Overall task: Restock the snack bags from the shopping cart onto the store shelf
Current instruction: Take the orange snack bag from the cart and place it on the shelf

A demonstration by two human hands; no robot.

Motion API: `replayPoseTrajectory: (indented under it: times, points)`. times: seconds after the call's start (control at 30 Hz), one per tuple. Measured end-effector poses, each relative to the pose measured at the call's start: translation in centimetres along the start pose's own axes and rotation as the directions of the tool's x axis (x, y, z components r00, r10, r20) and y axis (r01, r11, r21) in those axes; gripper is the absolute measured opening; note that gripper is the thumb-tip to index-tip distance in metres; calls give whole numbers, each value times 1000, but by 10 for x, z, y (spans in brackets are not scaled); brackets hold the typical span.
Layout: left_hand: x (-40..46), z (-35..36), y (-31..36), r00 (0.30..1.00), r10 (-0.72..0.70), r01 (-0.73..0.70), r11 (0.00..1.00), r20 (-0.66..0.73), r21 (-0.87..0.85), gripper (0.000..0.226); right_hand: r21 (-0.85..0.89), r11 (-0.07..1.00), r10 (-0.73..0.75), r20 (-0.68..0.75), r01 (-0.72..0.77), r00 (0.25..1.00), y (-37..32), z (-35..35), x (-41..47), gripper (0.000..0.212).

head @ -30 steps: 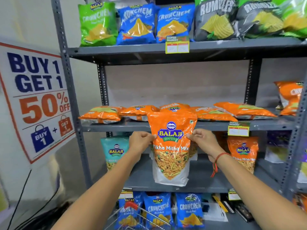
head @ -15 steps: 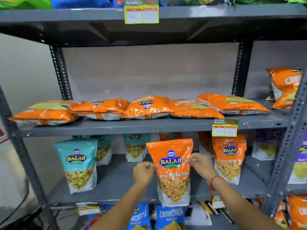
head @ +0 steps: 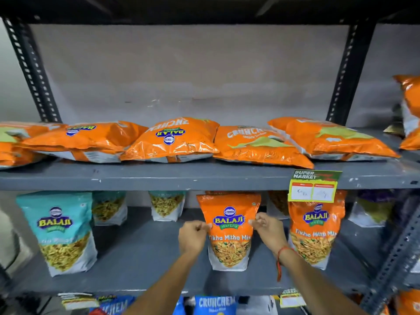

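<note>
I am holding an orange Tikha Mitha Mix bag (head: 229,230) with both of my hands. My left hand (head: 192,237) pinches the bag's left edge, with the fingers curled in tight. My right hand (head: 269,230) pinches the bag's right edge the same way. A red thread (head: 281,258) is tied around my right wrist.

The bag stands upright on the lower shelf (head: 141,264), and its bottom touches the shelf. Just to the right of my bag stands a second orange bag (head: 316,233) of the same kind. They are close, but I cannot tell if they touch. Far to the left of my bag stands a teal bag (head: 62,233), also upright, near the front of the shelf. Behind my bag, at the back of the shelf, more small bags (head: 167,205) stand in a row.

Above my bag is the middle shelf (head: 159,176). Flat orange bags (head: 175,139) lie on it side by side. A yellow and green price tag (head: 312,186) hangs from the front of that shelf, up and to the right of my bag. It covers the top of the second orange bag.

Below my bag, blue Crunchem bags (head: 216,304) peek out from under the lower shelf.
</note>
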State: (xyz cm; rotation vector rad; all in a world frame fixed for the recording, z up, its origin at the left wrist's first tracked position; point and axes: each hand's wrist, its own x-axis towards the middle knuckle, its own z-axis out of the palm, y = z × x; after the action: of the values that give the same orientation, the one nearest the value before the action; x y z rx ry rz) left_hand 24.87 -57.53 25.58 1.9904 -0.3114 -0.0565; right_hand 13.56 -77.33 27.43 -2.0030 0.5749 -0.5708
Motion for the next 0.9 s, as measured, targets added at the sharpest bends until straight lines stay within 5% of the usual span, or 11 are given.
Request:
replayPoseTrajectory:
  times: [0.17, 0.23, 0.33, 0.47, 0.7, 0.8, 0.9]
  points:
    - [9, -4, -3, 997, -26, 27, 999, 67, -19, 24, 3, 999, 39, -7, -39, 999, 3, 9, 6, 20]
    - [5, -11, -2, 996, -39, 42, 998, 74, -36, 17, 67, 996, 67, -85, -61, 994, -2, 16, 2, 19]
    - [-8, -28, 3, 999, -48, 48, 995, 1, -86, 15, 266, 959, 185, -315, -100, 931, -15, 33, -19, 43]
    - [-38, -79, -5, 991, -61, 41, 985, -122, -166, 28, 309, 949, 80, -431, 64, 899, -52, 71, -51, 33]
    - [-131, -246, -80, 900, -212, 77, 937, -380, -342, 18, 454, 888, -89, 3, 77, 996, -151, 194, -154, 29]
    - [-191, -325, -129, 824, -319, 160, 924, -468, -348, 20, 498, 865, -92, 281, -64, 955, -169, 250, -216, 30]
    - [-257, -383, -183, 674, -447, 303, 893, -588, -333, 21, 440, 875, -51, 501, -204, 864, -167, 306, -275, 28]
